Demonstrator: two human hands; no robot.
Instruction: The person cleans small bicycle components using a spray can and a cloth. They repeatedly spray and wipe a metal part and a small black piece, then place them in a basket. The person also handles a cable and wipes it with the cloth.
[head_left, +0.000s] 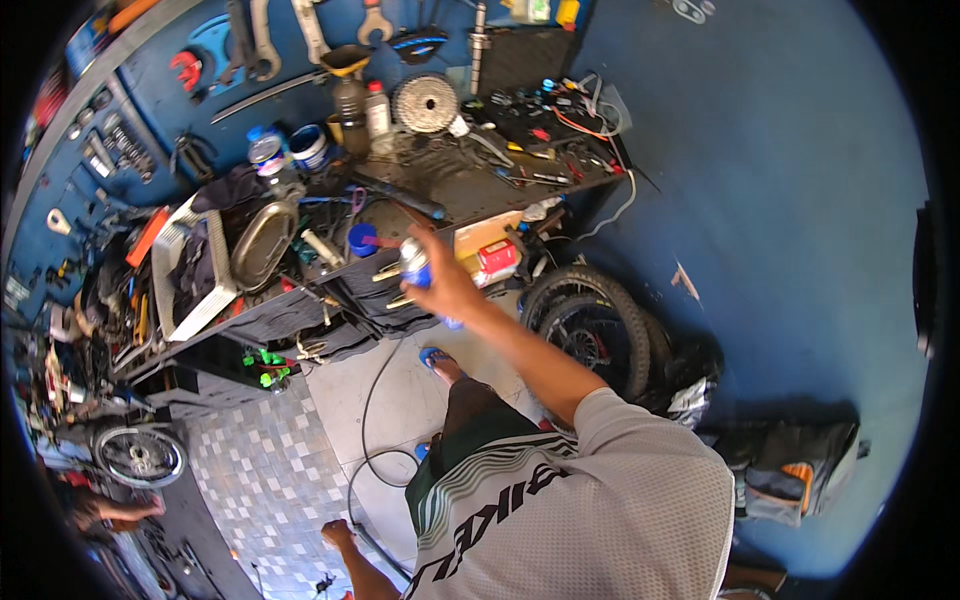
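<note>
Gripped in my right hand is a spray can with a blue body and silver top, held above the front edge of the workbench. Just left of the can, a round blue container sits on the bench edge. Part of the can is covered by my fingers. Down at my left side, over the floor, hangs my left hand; its fingers are curled in and I see nothing in them. An oval metal tray and a white plastic basket lie further left on the bench.
Bottles, a large cassette sprocket and many loose tools crowd the bench. Wrenches hang on the blue wall. Bicycle wheels lean at right beside a backpack. A black hose curls across the floor. Another person's arm shows at lower left.
</note>
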